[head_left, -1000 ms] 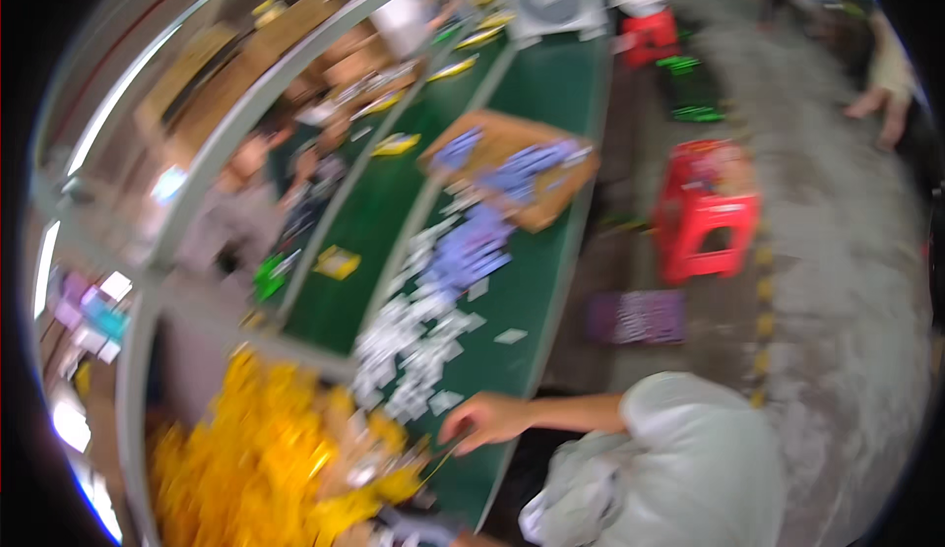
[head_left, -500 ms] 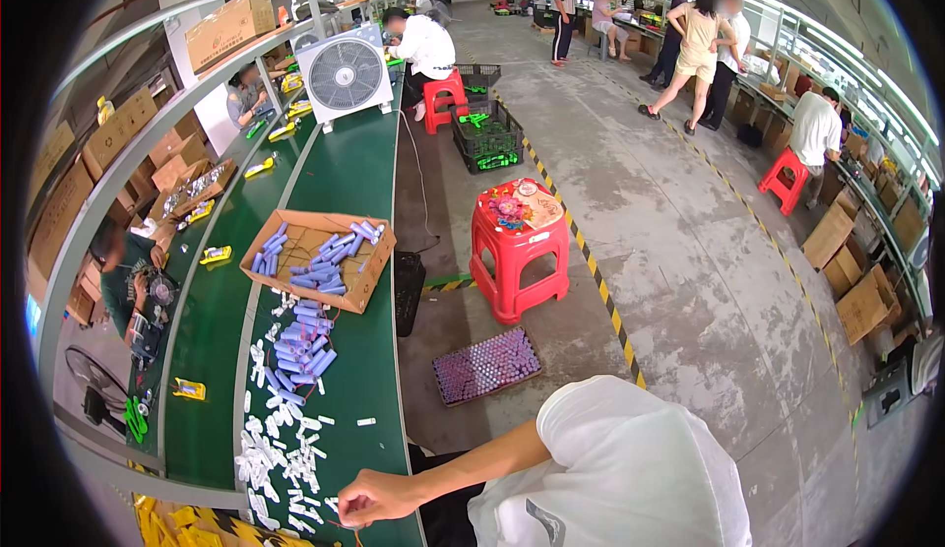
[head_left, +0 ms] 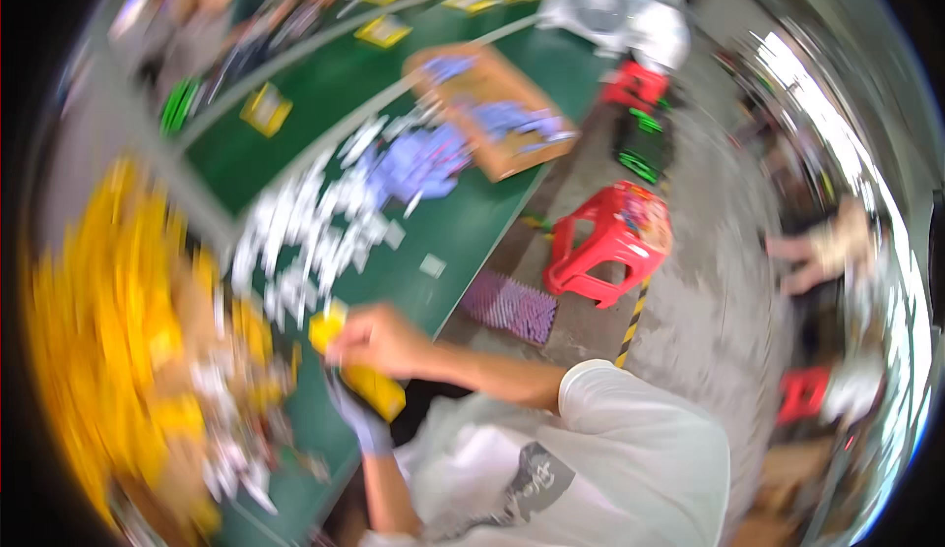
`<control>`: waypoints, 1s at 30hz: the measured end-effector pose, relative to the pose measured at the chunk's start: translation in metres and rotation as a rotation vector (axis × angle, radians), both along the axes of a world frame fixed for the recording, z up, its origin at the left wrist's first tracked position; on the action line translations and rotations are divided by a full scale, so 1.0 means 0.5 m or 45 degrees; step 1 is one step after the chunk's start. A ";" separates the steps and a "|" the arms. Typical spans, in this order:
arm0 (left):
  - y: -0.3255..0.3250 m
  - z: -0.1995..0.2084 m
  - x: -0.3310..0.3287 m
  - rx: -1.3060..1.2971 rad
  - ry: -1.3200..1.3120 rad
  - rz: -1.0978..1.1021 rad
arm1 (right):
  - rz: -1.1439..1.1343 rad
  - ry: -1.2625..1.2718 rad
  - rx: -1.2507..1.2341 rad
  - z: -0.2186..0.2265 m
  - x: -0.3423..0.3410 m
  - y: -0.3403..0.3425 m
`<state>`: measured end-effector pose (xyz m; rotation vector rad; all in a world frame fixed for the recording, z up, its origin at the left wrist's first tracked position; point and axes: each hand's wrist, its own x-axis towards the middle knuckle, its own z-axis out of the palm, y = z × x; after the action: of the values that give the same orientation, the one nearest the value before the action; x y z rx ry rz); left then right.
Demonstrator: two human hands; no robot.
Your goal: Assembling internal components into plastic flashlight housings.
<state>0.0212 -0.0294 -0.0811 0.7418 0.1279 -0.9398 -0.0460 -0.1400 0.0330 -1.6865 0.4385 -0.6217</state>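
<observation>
Blur covers much of the view. An elongated yellow plastic part (head_left: 379, 392) lies between my hands, over the near edge of the green workbench (head_left: 433, 309). My bare right hand (head_left: 379, 340) is closed across its middle, and a yellow end sticks out beyond the fingers. Underneath, my left hand (head_left: 356, 417), in a pale glove, wraps its lower side; its fingers are partly hidden. Ahead of the hands spreads a pile of small white pieces (head_left: 310, 232). Beyond them lie purple cylindrical cells (head_left: 418, 163).
Yellow parts (head_left: 118, 321) are heaped at the left. A cardboard tray (head_left: 517, 163) holds more purple cells. On the floor to the right stand a red stool (head_left: 600, 242), a box of cells (head_left: 512, 306) and a black crate (head_left: 645, 143). Yellow items sit on the far green strip (head_left: 221, 168).
The view has swung, bringing the yellow heap into sight. My right hand, earlier pinching near a thin reddish wire, now grips the yellow part. My gloved left hand has come into view.
</observation>
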 end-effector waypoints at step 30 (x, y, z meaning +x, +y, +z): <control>0.015 0.163 -0.027 0.237 -0.939 -0.104 | -0.349 -0.221 -0.346 -0.032 -0.030 -0.005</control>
<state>0.0074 -0.0220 0.0005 1.2298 -0.4707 -0.6851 -0.0609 -0.1426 0.0169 -1.8236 0.4800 -1.0602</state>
